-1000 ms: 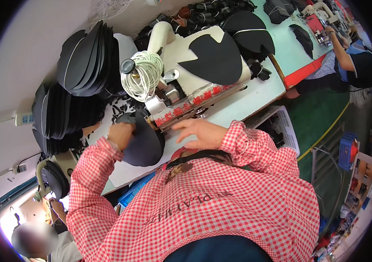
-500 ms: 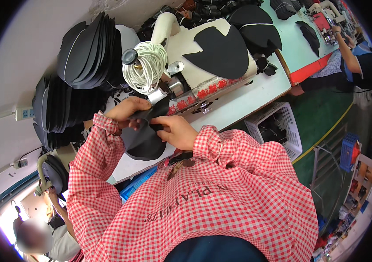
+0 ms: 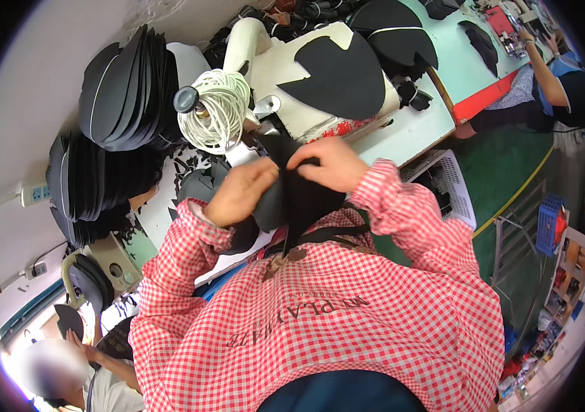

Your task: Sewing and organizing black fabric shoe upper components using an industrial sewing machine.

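In front of my chest hangs a floppy black sheet piece (image 3: 311,200), pinched near its upper edge. My right hand (image 3: 330,165) grips it with thumb and curled fingers. My left hand (image 3: 243,191) is closed at the piece's left side, its fingertips on the black material. Just beyond both hands stands a cream bench machine (image 3: 299,117) with a coil of white cord (image 3: 220,120) hung at its left end. On the machine's top lies a flat black cut piece with a notch (image 3: 340,79). Dark grey pieces (image 3: 199,184) rest on the table behind my left hand.
Stacks of black cut pieces (image 3: 124,96) stand at the left, tied with cord. A white plastic crate (image 3: 454,182) with dark contents sits below the table's right edge. One co-worker (image 3: 65,371) holds a black piece at lower left; another (image 3: 546,89) works at upper right.
Both hands have moved right, away from the machine's left end, with the black piece now hanging in front of me. The lower-left co-worker has raised a black piece.
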`<state>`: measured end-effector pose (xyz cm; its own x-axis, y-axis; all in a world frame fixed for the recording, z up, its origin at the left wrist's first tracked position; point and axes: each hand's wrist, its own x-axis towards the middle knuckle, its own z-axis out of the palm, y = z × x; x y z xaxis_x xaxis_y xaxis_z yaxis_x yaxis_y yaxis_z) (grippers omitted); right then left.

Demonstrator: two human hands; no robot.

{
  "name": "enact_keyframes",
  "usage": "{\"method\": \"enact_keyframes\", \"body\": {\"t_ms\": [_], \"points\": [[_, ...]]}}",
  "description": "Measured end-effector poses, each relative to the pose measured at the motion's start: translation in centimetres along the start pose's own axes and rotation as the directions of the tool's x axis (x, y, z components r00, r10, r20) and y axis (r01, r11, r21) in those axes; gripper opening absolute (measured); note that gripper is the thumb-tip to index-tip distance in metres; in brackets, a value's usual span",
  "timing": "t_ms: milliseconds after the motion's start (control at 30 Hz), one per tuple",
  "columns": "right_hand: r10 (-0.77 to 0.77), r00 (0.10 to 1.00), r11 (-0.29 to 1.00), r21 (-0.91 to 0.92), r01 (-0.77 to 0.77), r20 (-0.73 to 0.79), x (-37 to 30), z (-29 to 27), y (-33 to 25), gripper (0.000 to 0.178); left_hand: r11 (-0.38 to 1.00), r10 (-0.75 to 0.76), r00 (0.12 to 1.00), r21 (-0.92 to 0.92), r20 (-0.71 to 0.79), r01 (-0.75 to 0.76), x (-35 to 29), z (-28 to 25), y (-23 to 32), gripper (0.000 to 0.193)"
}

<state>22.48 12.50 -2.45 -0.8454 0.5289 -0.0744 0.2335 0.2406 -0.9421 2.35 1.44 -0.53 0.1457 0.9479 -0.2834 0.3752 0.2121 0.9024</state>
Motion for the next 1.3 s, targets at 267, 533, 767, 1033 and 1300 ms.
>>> {"method": "enact_keyframes", "body": {"t_ms": [267, 533, 767, 1033, 1300], "points": [[-0.082, 0.868, 0.971, -0.234, -0.04, -0.49, -1.9, -1.8, -2.8, 0.021, 0.876, -0.373, 0.908, -0.251, 0.193, 0.413, -1.0, -1.3, -1.5, 0.036], [-0.148, 0.844, 0.958, -0.287, -0.008, -0.515, 1.7, 1.0, -4.2, 0.028, 0.905, -0.423, 0.876, -0.149, -0.232, 0.398, 1.4, -1.7, -1.8, 0.026], [-0.29, 0.806, 0.885, -0.465, 0.02, -0.517, -0.3, -7.9, -5.1, 0.03, 0.863, -0.191, 0.933, 0.4, -0.306, 0.308, -1.4, -5.7, -3.3, 0.022], [-0.229, 0.96, 0.826, -0.553, 0.105, -0.159, 0.4, -1.6, -2.4, 0.017, 0.288, -0.232, 0.965, 0.94, -0.118, 0.184, -6.4, -5.8, -5.0, 0.047], [-0.227, 0.922, 0.972, 0.021, 0.232, 0.314, -1.8, 3.6, 1.1, 0.026, 0.826, -0.234, 0.874, 0.561, 0.427, -0.053, -6.8, -5.4, -2.3, 0.01]]}}
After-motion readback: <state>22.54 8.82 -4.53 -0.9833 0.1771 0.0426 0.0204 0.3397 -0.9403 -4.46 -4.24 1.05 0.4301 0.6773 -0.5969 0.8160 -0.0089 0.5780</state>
